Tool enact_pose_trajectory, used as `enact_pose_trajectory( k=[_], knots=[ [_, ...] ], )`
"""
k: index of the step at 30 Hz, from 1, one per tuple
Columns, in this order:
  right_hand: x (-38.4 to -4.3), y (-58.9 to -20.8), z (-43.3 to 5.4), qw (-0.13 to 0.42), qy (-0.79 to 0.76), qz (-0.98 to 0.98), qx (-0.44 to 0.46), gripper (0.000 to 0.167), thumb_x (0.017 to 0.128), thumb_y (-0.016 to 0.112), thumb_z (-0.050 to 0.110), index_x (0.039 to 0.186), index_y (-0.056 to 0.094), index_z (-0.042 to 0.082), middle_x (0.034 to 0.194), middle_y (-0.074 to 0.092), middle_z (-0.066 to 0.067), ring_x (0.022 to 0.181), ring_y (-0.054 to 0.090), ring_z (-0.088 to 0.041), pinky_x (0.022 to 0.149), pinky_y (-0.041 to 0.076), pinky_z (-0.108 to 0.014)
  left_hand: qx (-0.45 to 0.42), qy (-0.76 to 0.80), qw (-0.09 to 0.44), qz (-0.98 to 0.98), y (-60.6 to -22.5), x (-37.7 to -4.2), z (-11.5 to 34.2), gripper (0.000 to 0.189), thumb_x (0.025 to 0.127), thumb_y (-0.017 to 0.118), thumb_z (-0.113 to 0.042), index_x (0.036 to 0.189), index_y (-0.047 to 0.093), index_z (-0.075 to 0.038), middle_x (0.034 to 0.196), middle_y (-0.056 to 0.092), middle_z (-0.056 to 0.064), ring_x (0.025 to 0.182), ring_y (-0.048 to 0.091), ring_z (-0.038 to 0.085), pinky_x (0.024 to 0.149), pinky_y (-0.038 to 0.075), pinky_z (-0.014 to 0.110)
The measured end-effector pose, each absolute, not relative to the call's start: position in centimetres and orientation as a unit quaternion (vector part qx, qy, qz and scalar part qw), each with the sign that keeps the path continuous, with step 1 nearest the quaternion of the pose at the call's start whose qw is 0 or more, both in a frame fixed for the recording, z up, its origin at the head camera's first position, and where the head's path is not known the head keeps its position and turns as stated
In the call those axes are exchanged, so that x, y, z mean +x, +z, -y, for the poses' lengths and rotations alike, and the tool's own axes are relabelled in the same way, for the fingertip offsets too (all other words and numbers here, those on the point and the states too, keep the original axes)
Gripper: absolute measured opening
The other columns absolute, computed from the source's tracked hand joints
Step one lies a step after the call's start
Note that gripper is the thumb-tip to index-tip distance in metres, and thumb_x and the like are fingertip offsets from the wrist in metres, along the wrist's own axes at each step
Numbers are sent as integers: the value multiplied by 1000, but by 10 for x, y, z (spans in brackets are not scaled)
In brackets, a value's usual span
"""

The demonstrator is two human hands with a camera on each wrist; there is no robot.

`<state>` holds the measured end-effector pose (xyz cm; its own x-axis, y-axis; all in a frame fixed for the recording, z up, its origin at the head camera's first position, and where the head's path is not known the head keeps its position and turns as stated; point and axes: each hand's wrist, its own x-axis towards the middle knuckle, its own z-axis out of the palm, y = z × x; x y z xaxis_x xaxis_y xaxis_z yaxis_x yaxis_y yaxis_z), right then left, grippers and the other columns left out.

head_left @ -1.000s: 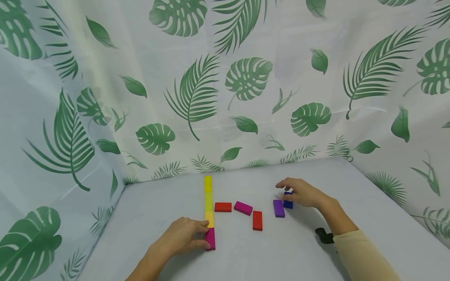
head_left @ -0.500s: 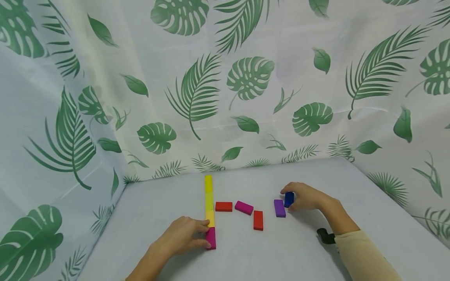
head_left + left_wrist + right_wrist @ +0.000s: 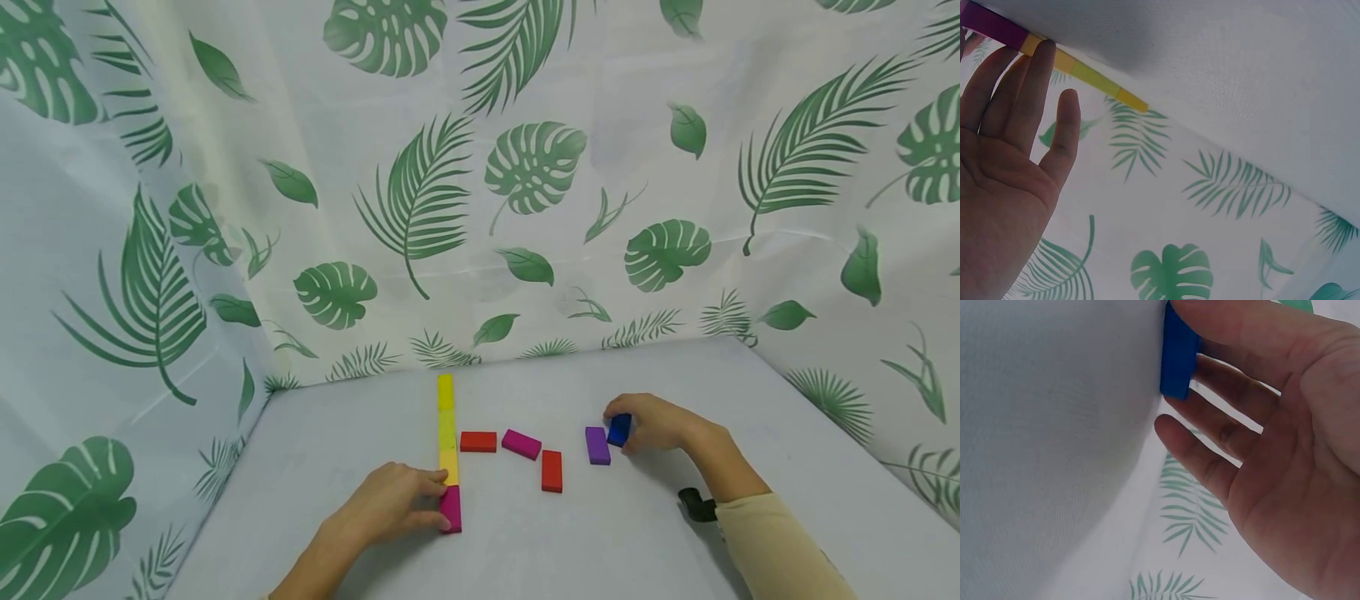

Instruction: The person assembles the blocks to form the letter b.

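In the head view, my right hand (image 3: 654, 423) pinches a dark blue block (image 3: 619, 430) between thumb and fingers. The right wrist view has the blue block (image 3: 1179, 353) at the thumb, with the lower fingers loosely bent beside it. A purple block (image 3: 597, 446) lies just left of it. My left hand (image 3: 393, 500) rests against a straight row of end-to-end blocks, its thumb and fingertips on the near magenta block (image 3: 452, 510) and the yellow-orange block (image 3: 448, 468) beyond. The left wrist view shows the fingers fairly straight along the magenta block (image 3: 991, 24).
The row continues away through a lime block (image 3: 447, 429) to a yellow block (image 3: 446, 392). Between the hands lie a red block (image 3: 478, 442), a slanted magenta block (image 3: 521, 444) and another red block (image 3: 552, 472). A leaf-print curtain (image 3: 570, 317) borders the white tabletop (image 3: 540, 550).
My right hand has come down and closed its thumb and fingers on the blue block, which is now slightly turned. My left hand stays where it was on the row.
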<state>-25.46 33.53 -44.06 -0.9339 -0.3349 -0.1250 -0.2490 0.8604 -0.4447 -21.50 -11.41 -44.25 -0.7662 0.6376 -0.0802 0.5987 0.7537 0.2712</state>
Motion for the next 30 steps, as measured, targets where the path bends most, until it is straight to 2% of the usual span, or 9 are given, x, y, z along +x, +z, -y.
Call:
enact_pose_trajectory(
  k=[9, 18, 30],
  knots=[
    [-251, -436, -335, 108, -205, -964, -129, 48, 81, 86, 8, 127, 71, 10, 135, 65, -19, 126, 57, -45, 102, 53, -64, 328, 115, 83, -934, -443, -215, 114, 52, 82, 85, -51, 127, 77, -26, 134, 72, -8, 122, 69, 18, 101, 56, 48],
    [-252, -432, -337, 101, -188, -965, -153, 30, 80, 86, 2, 106, 80, 15, 114, 72, -5, 111, 65, -31, 99, 55, -58, 327, 114, 85, -934, -444, -216, 114, 53, 82, 84, -52, 127, 76, -27, 134, 72, -9, 122, 69, 17, 101, 56, 48],
    [-250, -425, -341, 108, -185, -964, -157, 27, 79, 89, 7, 103, 78, 13, 99, 70, 2, 94, 63, -19, 91, 59, -50, 327, 117, 84, -934, -444, -215, 114, 53, 82, 84, -52, 127, 77, -27, 134, 72, -8, 121, 69, 18, 100, 57, 47]
  ],
)
